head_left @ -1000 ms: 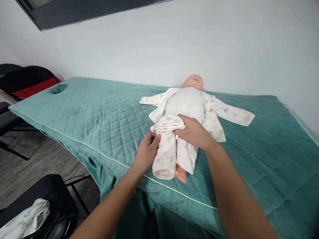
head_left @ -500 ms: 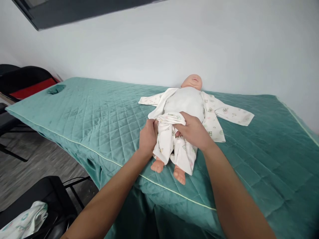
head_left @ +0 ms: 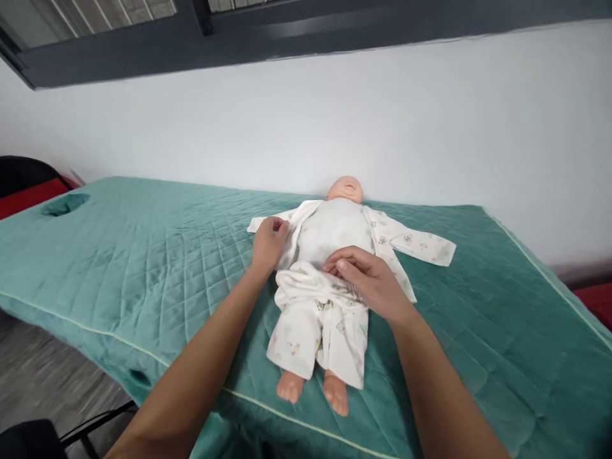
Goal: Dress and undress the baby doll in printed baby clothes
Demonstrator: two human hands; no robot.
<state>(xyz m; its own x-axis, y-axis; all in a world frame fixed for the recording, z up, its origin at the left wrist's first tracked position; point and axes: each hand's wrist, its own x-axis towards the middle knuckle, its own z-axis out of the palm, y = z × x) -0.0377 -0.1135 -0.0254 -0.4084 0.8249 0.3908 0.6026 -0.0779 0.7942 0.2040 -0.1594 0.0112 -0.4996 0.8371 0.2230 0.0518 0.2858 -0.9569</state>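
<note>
A baby doll lies on its back with its head toward the wall. Its white printed jacket is spread wide, leaving the pale torso bare. White printed pants cover the legs, bunched at the waist, with both feet showing below the cuffs. My left hand is at the jacket's left flap, fingers bent and thumb apart; whether it touches the cloth is hard to tell. Over the pants' waist and lower belly, my right hand hovers with loosely curved fingers, holding nothing.
A green quilted cover drapes the bed, which has a face hole at the far left. Behind it runs a white wall below a dark window frame. A black chair stands at the lower left.
Both hands have let go of the pants' waistband. My left hand moved up to the jacket flap, and my right hand lifted over the waist. The camera view has shifted too.
</note>
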